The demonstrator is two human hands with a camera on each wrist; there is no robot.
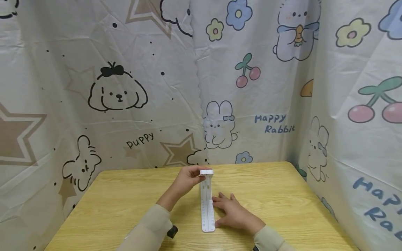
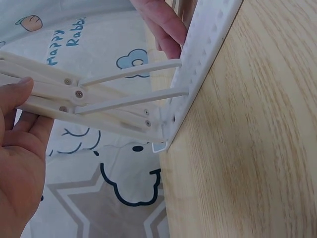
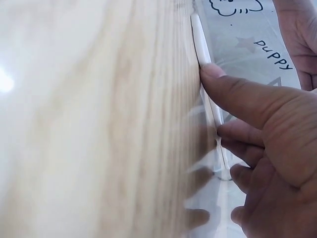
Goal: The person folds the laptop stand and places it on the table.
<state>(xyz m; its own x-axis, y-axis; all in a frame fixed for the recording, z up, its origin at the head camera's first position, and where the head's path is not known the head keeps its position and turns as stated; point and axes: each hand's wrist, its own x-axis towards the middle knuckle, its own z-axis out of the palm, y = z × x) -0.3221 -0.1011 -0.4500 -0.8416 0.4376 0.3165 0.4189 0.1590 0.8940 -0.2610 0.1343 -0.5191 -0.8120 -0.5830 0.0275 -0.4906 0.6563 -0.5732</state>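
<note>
The white folding stand (image 1: 208,212) is located near the middle of the surface (image 1: 270,190), with its long base (image 2: 203,54) laid along the wood and its hinged arm (image 2: 52,91) raised at the far end. The arm is pinched near its upper end between the thumb and fingers of the left hand (image 1: 190,179). The right hand (image 1: 235,213) is spread, its thumb and fingertips set against the side edge of the base.

The stand is judged to be light and stiff, probably of moulded plastic, with some slip to be expected on its smooth faces. The slim struts (image 2: 132,100) and pivot pins (image 2: 79,94) are considered the weakest parts; side loading should be avoided. The base is best steadied by its long edges and the arm gripped near its free end, clear of pinch points.

The base is narrow and round-cornered, divided by a lengthwise seam and marked with rows of small notches.
</note>
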